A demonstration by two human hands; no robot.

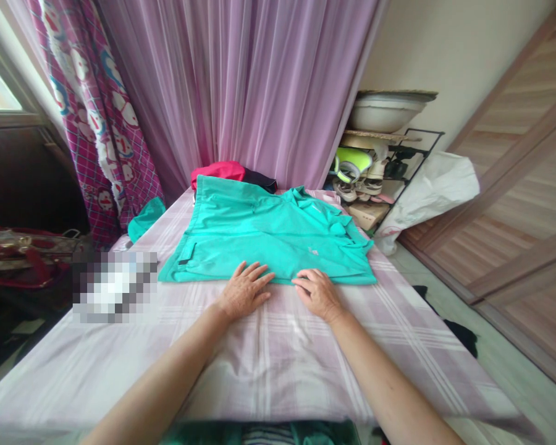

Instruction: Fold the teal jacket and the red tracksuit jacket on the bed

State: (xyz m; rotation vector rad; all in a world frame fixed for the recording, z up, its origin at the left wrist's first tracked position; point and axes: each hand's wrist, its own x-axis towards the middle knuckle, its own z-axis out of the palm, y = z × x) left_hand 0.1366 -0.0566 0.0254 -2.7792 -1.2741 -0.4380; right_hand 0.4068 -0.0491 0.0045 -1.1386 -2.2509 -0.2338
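Turquoise garment (269, 238): lies flattened on checked cloth (254, 383). Left hand (245, 290): rests palm down across near edge, fingers spread apart. Right hand (319, 294): touches same edge, fingers bent, close together; cannot tell whether pinching it. Step in hand: apparently smoothing or lining up edge. Next move: seems to call for fingertips under edge.

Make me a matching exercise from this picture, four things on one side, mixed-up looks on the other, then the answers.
1. Garment on the table
2. Basin on the rack
3. Middle curtain
4. Tablecloth

A. plain light purple
B. plaid
C. turquoise
D. white

Pairs: 1-C, 2-D, 3-A, 4-B
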